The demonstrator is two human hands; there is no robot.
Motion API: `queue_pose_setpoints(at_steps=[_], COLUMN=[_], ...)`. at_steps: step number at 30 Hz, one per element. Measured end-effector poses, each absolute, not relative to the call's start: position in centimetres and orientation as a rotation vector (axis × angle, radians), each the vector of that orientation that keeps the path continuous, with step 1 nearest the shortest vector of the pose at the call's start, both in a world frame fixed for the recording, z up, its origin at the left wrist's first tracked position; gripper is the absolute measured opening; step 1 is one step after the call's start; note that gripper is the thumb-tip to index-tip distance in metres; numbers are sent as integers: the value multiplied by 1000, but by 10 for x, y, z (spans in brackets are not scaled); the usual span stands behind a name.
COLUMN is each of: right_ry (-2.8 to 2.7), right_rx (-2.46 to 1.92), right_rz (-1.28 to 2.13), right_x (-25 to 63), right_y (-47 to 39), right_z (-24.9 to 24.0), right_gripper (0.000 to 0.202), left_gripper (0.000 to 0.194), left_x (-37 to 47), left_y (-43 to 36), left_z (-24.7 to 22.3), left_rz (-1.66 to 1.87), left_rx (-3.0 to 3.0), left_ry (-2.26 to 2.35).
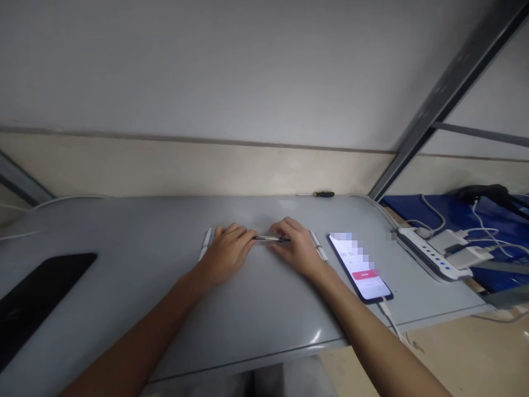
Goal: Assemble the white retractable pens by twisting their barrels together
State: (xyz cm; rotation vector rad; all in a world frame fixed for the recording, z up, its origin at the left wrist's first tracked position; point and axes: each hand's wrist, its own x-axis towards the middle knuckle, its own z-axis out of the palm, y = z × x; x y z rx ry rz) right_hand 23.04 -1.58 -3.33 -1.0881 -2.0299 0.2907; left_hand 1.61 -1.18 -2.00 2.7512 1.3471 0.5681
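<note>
Right, the slim pen is left of the smartphone, spanning my two hands. My left hand has its fingers closed on one end; my right hand pinches the other between thumb and fingers. Looks light, stiff, probably slick and quick to roll, so I'd grip it by both ends.

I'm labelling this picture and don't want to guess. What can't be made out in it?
- Ends of the thin rod: head view, hidden by the left hand and right hand.
- Dark flat thing: head view, cut off by the left edge.
- Part of the phone screen: head view, pixelated.
- Black bundle: head view, cut by the right edge.
</note>
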Motion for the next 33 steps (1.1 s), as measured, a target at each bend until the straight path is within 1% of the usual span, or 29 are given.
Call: queue_pose_setpoints(at_steps=[1,3,6,9,14,22,33], right_ry=[-2028,-2048,-2085,-2070,-2049,-1991,-1993], right_rx=[-1097,-1108,-1094,-1073,-1148,-1296,-1235], right_rz=[316,346,348,355,266,159,208], right_x=[231,232,233,235,241,253,247], right_y=[-16,-17,-18,-16,-10,-6,-8], right_z=[-32,-29,-27,-28,-33,-31,-35], right_gripper=[17,12,10,5,14,15,13], left_gripper=[30,30,30,31,32,33,31], left_x=[16,16,15,13,11,3,6], left_y=[-12,-12,-12,-12,-12,-7,-8], left_z=[-19,-18,-19,-21,-21,-18,-21], left_rz=[562,539,531,548,563,602,611], left_rx=[2747,2738,2740,2744,2709,2648,2668], left_ry=[1361,1383,1387,1371,1379,1525,1498])
